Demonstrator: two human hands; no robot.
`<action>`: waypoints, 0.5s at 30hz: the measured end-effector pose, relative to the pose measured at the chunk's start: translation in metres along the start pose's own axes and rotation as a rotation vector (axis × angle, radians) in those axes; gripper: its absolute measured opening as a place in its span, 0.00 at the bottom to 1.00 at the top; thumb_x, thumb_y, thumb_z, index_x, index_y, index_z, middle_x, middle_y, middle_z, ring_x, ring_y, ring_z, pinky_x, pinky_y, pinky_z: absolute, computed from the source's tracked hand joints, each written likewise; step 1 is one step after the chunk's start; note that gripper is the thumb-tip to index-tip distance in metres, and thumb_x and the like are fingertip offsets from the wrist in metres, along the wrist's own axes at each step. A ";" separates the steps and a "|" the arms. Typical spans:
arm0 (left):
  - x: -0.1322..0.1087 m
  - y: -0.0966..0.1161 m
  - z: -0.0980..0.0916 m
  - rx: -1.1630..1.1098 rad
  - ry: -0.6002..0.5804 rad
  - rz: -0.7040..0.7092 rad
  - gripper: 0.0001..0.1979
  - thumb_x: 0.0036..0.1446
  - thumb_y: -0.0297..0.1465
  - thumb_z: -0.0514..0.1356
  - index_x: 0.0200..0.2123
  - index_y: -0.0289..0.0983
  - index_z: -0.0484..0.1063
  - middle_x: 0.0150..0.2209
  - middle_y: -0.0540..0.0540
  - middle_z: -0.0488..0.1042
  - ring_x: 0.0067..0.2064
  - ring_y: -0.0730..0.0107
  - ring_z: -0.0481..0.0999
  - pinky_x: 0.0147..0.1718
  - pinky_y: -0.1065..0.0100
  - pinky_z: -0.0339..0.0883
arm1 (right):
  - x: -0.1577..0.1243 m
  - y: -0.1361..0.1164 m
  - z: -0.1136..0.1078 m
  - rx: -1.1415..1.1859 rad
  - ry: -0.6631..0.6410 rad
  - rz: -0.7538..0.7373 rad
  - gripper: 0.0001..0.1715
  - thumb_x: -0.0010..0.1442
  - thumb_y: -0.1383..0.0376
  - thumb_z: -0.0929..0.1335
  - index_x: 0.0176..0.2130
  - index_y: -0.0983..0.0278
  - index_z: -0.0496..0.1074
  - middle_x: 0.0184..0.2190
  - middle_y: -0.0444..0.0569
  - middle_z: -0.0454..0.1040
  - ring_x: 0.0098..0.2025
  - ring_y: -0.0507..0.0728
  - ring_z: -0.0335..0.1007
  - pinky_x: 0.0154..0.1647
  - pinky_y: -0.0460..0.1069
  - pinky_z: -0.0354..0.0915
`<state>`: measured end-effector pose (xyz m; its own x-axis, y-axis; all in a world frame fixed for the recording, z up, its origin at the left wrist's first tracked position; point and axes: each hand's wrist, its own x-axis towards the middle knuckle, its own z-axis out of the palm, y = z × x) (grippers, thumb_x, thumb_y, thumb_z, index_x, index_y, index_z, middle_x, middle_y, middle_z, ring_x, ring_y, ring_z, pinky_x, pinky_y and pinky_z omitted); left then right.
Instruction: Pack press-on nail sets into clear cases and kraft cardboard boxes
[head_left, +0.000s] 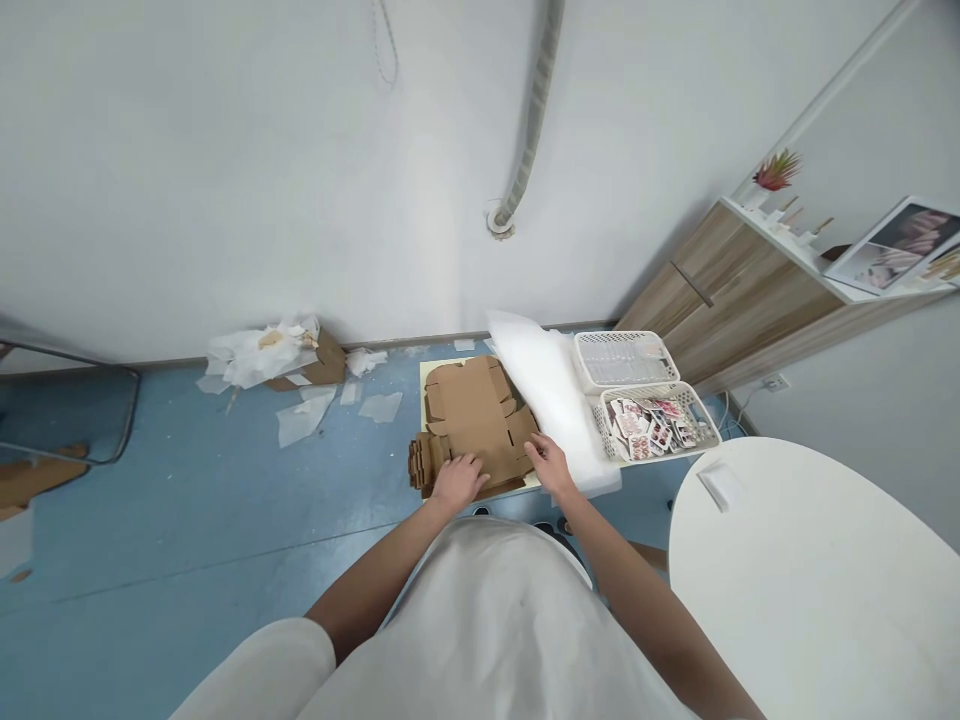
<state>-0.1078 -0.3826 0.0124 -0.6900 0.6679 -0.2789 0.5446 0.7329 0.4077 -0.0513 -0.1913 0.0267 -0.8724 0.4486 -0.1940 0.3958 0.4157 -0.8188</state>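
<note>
An unfolded brown cardboard box (472, 405) lies flat on a low surface in front of me, its side flaps and tabs spread. My left hand (459, 483) rests on its near left part, fingers stretched over the cardboard. At the near right flap, my right hand (551, 465) has its thumb and fingers around the flap's edge. A stack of folded cardboard (420, 462) sits just left of the box, partly under it. Pale yellow board (429, 372) shows beneath the box.
White foam sheet (551, 390) lies right of the box. Beyond it are a white basket of printed cards (709, 425) and a lidded white basket (589, 378). A round white table (817, 570) stands at right. Paper scraps (306, 415) and a carton (330, 358) lie on the floor, left.
</note>
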 end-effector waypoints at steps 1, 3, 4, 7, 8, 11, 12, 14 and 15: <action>0.000 0.000 -0.002 0.020 -0.005 0.042 0.18 0.56 0.41 0.48 0.45 0.38 0.66 0.44 0.40 0.67 0.47 0.57 0.66 0.44 0.60 0.58 | -0.001 -0.001 0.000 0.032 0.011 -0.003 0.30 0.52 0.50 0.61 0.47 0.66 0.68 0.52 0.56 0.64 0.53 0.61 0.61 0.52 0.55 0.58; 0.001 0.001 -0.005 0.068 -0.005 0.118 0.22 0.54 0.45 0.50 0.47 0.38 0.64 0.46 0.41 0.66 0.48 0.56 0.66 0.44 0.61 0.58 | -0.003 -0.003 0.000 0.108 0.037 -0.002 0.29 0.52 0.51 0.62 0.47 0.66 0.68 0.51 0.55 0.65 0.51 0.60 0.63 0.50 0.54 0.60; 0.002 0.002 -0.006 0.092 -0.008 0.140 0.22 0.54 0.45 0.50 0.47 0.38 0.64 0.46 0.41 0.66 0.47 0.57 0.66 0.43 0.61 0.59 | -0.003 -0.003 0.000 0.145 0.048 0.005 0.29 0.52 0.51 0.62 0.47 0.65 0.68 0.50 0.54 0.66 0.50 0.60 0.63 0.49 0.54 0.61; 0.004 0.004 -0.005 0.135 -0.028 0.138 0.17 0.58 0.39 0.46 0.41 0.37 0.68 0.41 0.42 0.69 0.43 0.62 0.69 0.40 0.64 0.60 | -0.007 -0.005 -0.002 0.182 0.078 -0.001 0.29 0.52 0.52 0.62 0.49 0.64 0.66 0.49 0.54 0.67 0.50 0.60 0.62 0.48 0.54 0.62; 0.005 0.004 -0.004 0.138 -0.030 0.121 0.16 0.59 0.37 0.44 0.39 0.37 0.69 0.39 0.42 0.70 0.41 0.63 0.70 0.39 0.65 0.60 | -0.009 -0.005 -0.002 0.151 0.104 -0.025 0.29 0.51 0.53 0.63 0.50 0.64 0.65 0.49 0.54 0.66 0.52 0.60 0.60 0.48 0.55 0.61; 0.006 0.001 -0.003 0.112 0.008 0.070 0.17 0.60 0.35 0.42 0.35 0.38 0.69 0.36 0.44 0.70 0.37 0.66 0.71 0.33 0.68 0.61 | -0.020 -0.004 0.001 -0.033 0.223 -0.153 0.27 0.50 0.55 0.64 0.49 0.63 0.66 0.51 0.55 0.62 0.55 0.62 0.54 0.51 0.57 0.57; 0.006 0.000 -0.004 0.093 0.035 0.061 0.17 0.61 0.35 0.42 0.35 0.38 0.69 0.35 0.45 0.71 0.36 0.66 0.72 0.32 0.69 0.60 | -0.024 -0.003 0.002 -0.086 0.230 -0.197 0.24 0.51 0.56 0.64 0.46 0.63 0.67 0.49 0.55 0.63 0.53 0.62 0.56 0.51 0.58 0.57; 0.005 -0.002 -0.008 0.042 0.096 0.058 0.18 0.61 0.36 0.41 0.34 0.38 0.69 0.34 0.46 0.71 0.35 0.68 0.71 0.30 0.70 0.60 | -0.031 -0.004 0.006 -0.134 0.188 -0.235 0.18 0.53 0.56 0.62 0.40 0.63 0.70 0.41 0.53 0.68 0.45 0.59 0.63 0.47 0.56 0.59; 0.004 -0.003 -0.011 0.014 0.128 0.067 0.18 0.61 0.36 0.41 0.34 0.38 0.69 0.34 0.46 0.71 0.35 0.68 0.71 0.30 0.70 0.60 | -0.033 -0.005 0.007 -0.130 0.174 -0.214 0.17 0.53 0.56 0.62 0.38 0.63 0.70 0.37 0.52 0.68 0.41 0.58 0.65 0.45 0.55 0.61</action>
<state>-0.1172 -0.3833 0.0193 -0.7065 0.6941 -0.1378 0.5975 0.6895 0.4094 -0.0266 -0.2134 0.0332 -0.8822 0.4640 0.0804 0.2513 0.6083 -0.7529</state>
